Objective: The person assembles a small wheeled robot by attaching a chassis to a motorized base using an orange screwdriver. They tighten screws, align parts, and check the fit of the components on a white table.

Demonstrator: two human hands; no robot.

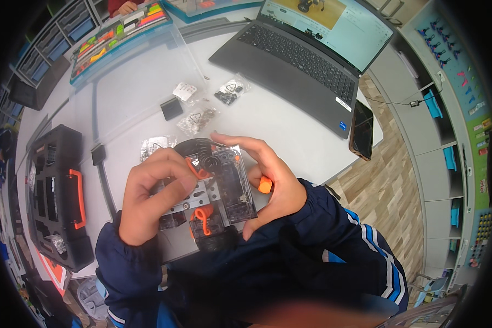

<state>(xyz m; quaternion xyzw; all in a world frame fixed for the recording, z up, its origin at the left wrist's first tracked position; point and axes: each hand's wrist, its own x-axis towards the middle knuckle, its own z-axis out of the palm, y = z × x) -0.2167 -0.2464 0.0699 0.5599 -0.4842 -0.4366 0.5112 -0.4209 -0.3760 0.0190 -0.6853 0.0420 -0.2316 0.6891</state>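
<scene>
Between my hands is a small robot car (206,189) with a perforated metal plate, black wheels, coiled orange cables and a clear-covered dark box on its right side. My left hand (157,199) grips the plate from the left, thumb lying on top of it. My right hand (279,176) spans the dark box, fingers at its far edge and thumb at the near corner. An orange knob-like handle (265,185) rests in the right palm; the rest of it is hidden. The car's underside is also out of sight.
Small plastic parts bags (198,118) lie beyond the car. An open laptop (306,65) and a phone (361,130) are at the right. A dark case (60,191) with an orange handle stands left, a clear-lidded parts box (120,41) far left. Another person's hand (128,7) shows behind.
</scene>
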